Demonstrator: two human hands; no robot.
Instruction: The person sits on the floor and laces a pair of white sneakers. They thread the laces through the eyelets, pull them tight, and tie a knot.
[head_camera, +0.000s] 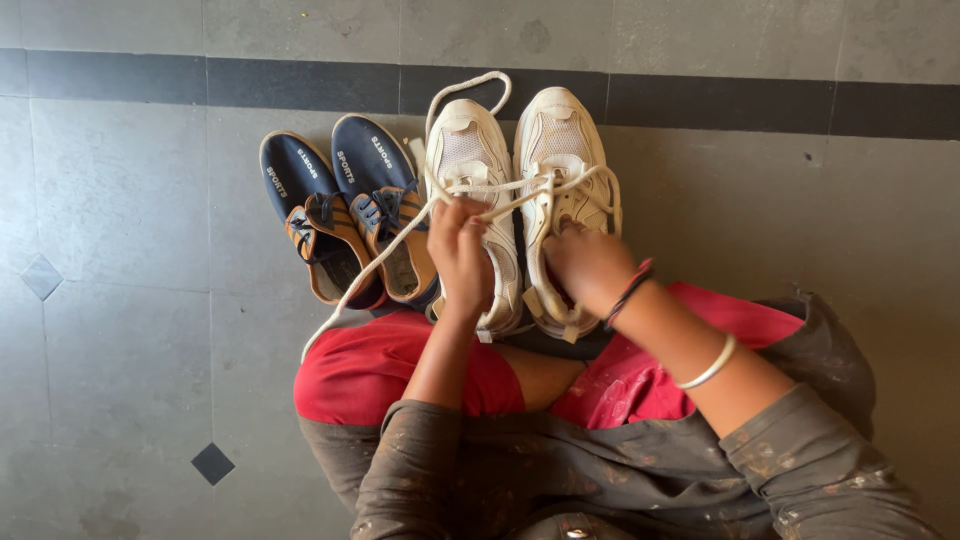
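Note:
Two white sneakers stand side by side on the floor in front of me, toes pointing away. My left hand (460, 255) is over the left white sneaker (468, 160) and pinches a long white shoelace (395, 245) that runs across both shoes and trails down to the left. My right hand (585, 265) rests on the tongue and opening of the right white sneaker (560, 150), fingers curled into its laces. The wrist carries a dark thread band and a white bangle.
A pair of navy-and-orange sports shoes (340, 205) stands just left of the white pair. I sit on a grey tiled floor (120, 300) with a dark stripe (720, 105) behind the shoes. My knees in red trousers (370, 370) lie below the shoes.

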